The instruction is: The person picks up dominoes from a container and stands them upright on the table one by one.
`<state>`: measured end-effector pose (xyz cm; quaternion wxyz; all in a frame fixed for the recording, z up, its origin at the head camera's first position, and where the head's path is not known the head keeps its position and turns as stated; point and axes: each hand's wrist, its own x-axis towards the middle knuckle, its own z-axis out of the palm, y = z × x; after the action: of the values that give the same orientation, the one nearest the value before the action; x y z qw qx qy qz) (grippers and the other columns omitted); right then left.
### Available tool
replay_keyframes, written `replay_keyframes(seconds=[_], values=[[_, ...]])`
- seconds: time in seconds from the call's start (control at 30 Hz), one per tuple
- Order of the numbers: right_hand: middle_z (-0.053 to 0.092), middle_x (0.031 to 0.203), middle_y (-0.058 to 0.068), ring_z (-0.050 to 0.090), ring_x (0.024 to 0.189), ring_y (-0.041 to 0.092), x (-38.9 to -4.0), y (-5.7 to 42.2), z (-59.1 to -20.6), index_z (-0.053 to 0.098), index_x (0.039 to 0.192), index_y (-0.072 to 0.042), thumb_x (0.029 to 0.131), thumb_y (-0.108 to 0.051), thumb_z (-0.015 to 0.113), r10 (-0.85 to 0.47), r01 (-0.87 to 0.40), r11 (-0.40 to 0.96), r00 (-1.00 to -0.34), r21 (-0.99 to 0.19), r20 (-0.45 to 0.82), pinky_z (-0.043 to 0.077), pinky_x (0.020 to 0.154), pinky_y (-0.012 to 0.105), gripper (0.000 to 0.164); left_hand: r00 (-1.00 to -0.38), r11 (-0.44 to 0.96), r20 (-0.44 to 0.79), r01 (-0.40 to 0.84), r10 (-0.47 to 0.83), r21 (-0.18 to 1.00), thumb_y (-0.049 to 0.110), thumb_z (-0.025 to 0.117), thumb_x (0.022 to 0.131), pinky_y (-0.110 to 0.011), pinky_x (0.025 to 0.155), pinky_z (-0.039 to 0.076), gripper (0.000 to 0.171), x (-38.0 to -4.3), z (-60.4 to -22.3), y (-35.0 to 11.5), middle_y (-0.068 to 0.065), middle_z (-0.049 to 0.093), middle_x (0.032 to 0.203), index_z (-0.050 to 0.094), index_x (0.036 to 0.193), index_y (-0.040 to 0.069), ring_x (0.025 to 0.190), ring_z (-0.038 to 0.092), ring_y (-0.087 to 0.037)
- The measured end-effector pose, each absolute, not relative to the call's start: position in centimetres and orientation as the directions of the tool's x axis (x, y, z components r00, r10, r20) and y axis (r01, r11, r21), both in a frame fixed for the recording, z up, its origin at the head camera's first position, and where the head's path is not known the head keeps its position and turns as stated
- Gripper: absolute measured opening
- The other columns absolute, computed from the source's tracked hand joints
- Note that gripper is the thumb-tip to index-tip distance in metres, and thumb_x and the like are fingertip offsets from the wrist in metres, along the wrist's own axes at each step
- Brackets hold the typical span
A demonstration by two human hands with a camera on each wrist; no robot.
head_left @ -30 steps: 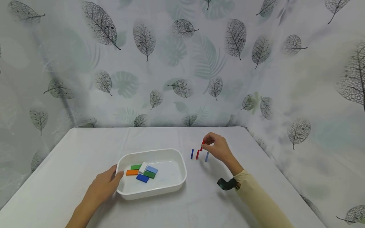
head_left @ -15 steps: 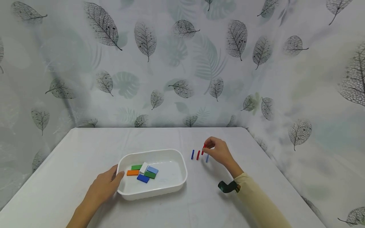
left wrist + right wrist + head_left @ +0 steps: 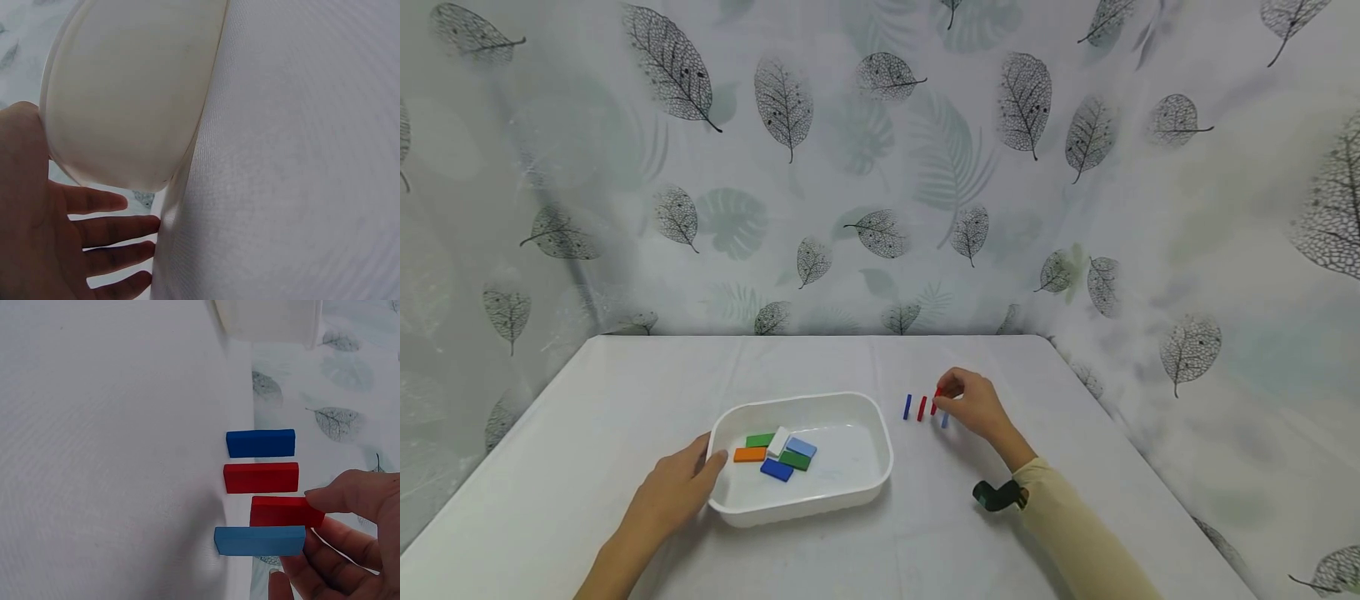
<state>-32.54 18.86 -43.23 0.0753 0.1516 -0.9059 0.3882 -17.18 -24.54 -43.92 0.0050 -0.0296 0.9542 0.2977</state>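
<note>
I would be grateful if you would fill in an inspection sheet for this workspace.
Surface: white-covered table, faint creases.
Job's things: white tray with six flat blocks inside; beside it stand an upright dark blue block, red block and light blue block.
Clutter: nothing seen.
Hands: left hand holds the tray's rim, thumb inside; right hand pinches a second red block, whose contact with the table is unclear.
Cables: nothing seen.
Surroundings: leaf-print sheeting behind and at both sides.
</note>
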Motion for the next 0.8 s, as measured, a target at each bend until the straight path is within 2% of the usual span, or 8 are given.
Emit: replay_keyframes(seconds=[0.33, 0.8], values=[[0.069, 0.088, -0.002, 0.067, 0.087, 0.018, -32.9, 18.8, -44.3, 0.069, 0.097, -0.009, 0.087, -0.007, 0.081, -0.228, -0.334, 0.653, -0.943, -0.679, 0.244, 0.054, 0.078, 0.039, 0.017, -0.998, 0.821, -0.027, -0.060, -0.054, 0.567, 0.042, 0.046, 0.109, -0.072, 0.097, 0.045, 0.068, -17.2, -44.0, -24.6, -0.033, 0.048, 0.148, 0.039, 0.154, -0.008, 0.133, 0.047, -0.056], [0.069, 0.091, -0.001, 0.066, 0.089, 0.019, -32.9, 18.9, -44.5, 0.069, 0.099, -0.008, 0.086, -0.006, 0.082, -0.241, -0.341, 0.670, -0.940, -0.660, 0.241, 0.054, 0.082, 0.041, 0.018, -0.998, 0.820, -0.028, -0.063, -0.057, 0.569, 0.042, 0.046, 0.109, -0.072, 0.096, 0.046, 0.067, -17.3, -44.1, -24.6, -0.033, 0.049, 0.148, 0.039, 0.154, -0.007, 0.133, 0.048, -0.055]])
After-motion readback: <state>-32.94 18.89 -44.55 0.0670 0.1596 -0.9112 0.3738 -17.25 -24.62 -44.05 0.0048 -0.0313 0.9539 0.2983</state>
